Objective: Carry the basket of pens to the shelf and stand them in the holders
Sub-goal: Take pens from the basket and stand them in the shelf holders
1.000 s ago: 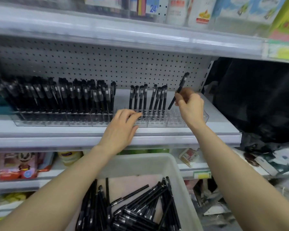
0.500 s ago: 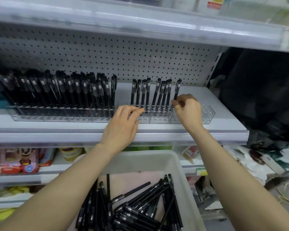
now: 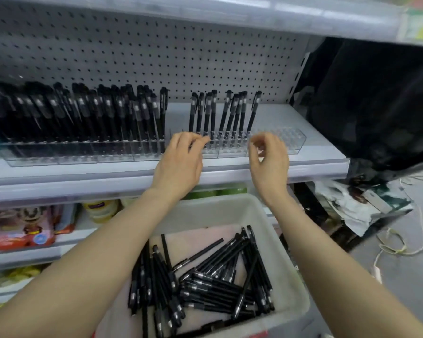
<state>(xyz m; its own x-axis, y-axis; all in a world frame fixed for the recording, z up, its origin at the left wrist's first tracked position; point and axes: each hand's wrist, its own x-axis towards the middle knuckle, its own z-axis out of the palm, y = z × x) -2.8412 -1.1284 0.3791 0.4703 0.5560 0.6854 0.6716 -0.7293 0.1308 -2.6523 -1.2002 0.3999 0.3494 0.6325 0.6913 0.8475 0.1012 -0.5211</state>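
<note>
Pulling back empty, fingers apart, right hand point(image 3: 269, 159) is leaving the pen point(image 3: 254, 111) standing;
left hand point(image 3: 181, 164), fingers straight, is touching the holder point(image 3: 232, 149); free slots point(image 3: 288, 140) at 2 o'clock; basket point(image 3: 220, 207) at 6 o'clock.

Soft, even light washing over the pegboard point(image 3: 156, 57), upper shelf point(image 3: 205, 13) above the pegboard smearing with motion blur, pens point(image 3: 59, 111) below its left end blurring together, shelf lines bowing outward, black cloth point(image 3: 376, 106) right of the pegboard sinking into shadow
</note>
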